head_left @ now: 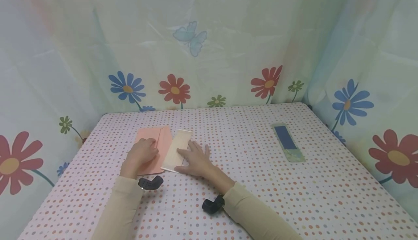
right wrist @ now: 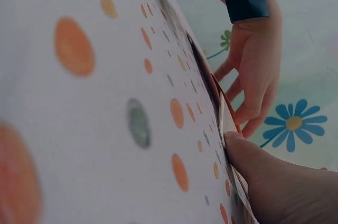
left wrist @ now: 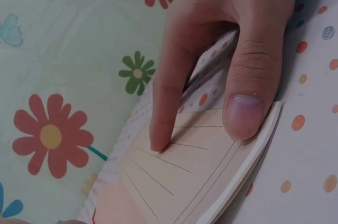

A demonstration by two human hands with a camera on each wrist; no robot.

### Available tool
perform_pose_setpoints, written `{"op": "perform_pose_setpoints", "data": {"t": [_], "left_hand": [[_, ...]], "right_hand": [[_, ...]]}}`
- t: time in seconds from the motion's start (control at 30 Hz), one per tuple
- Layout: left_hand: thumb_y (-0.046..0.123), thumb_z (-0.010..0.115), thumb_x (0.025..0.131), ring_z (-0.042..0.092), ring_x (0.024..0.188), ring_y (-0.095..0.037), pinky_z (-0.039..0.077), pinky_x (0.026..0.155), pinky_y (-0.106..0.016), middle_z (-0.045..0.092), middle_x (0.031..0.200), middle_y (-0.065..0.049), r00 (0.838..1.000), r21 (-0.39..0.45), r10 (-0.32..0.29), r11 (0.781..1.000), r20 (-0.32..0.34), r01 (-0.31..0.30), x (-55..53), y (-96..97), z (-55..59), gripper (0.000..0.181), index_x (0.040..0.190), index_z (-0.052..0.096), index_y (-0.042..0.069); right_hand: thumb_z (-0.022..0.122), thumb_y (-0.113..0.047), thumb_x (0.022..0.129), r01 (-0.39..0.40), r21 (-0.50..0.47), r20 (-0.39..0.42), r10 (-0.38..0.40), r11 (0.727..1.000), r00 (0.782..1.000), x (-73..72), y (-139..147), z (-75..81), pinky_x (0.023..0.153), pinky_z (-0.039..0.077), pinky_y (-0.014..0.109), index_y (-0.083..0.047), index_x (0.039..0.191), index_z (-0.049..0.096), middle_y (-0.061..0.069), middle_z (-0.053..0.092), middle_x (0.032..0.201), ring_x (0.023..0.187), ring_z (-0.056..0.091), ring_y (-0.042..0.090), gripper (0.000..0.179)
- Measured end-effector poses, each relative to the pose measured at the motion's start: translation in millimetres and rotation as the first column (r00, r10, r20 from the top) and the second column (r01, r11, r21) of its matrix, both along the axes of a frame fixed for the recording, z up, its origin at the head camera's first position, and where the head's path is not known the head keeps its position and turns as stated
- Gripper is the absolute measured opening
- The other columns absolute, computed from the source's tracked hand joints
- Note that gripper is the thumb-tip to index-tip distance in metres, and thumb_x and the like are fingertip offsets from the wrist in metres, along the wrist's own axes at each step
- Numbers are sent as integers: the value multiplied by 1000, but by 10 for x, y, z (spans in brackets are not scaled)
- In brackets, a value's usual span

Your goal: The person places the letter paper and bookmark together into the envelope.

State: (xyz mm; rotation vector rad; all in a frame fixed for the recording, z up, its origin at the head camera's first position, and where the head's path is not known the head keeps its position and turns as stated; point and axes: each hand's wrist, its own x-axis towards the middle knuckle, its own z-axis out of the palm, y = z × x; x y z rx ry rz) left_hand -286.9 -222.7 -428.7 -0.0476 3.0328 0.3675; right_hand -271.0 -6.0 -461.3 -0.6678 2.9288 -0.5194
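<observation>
A folded sheet of cream lined paper [head_left: 176, 149] lies partly over the right side of a pink envelope [head_left: 164, 138]. My right hand [head_left: 197, 160] rests on the paper with spread fingers. In the left wrist view, its index finger [left wrist: 168, 113] touches the lined face and its thumb [left wrist: 245, 113] lies by the layered edge. Over the envelope's left part is my left hand [head_left: 142, 153], fingers bent downward. From the right wrist view, the left hand [right wrist: 256, 76] reaches down to the envelope with loose, slightly spread fingers; their tips are partly hidden.
A flat, greenish patterned packet [head_left: 295, 154] with a dark blue panel lies to the right on the dotted tablecloth [head_left: 241, 131]. Black wrist devices [head_left: 213, 204] stick out beside both forearms. Flower-printed curtains [head_left: 228, 22] stand behind and at both sides of the table.
</observation>
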Motion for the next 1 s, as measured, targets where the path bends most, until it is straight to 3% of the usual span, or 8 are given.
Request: {"op": "perform_pose_setpoints", "data": {"t": [0.57,0.8,1.0], "left_hand": [[24,47,89,52,117,-44,45,97,-56,50,134,-26,1000,-15,7,1000,7,-7,16,10,4,52,137,47,3],[23,47,90,51,119,-44,44,98,-56,50,134,-26,1000,-11,16,1000,7,-16,12,19,-8,52,137,46,2],[25,47,91,52,118,-42,44,99,-55,49,135,-25,999,1,27,1000,20,-27,11,25,-11,52,139,45,3]], "right_hand": [[47,-59,90,-150,40,-74,153,988,986,13,22,-18,110,9,70,-41,138,47,1,27,157,146,18,33,51],[40,-52,96,-207,73,-70,213,975,975,26,22,-9,112,6,68,-44,139,43,0,22,159,147,16,29,44],[42,-48,97,-257,47,-126,261,965,957,25,15,-19,113,13,65,-44,136,48,0,33,153,143,26,23,39]]}}
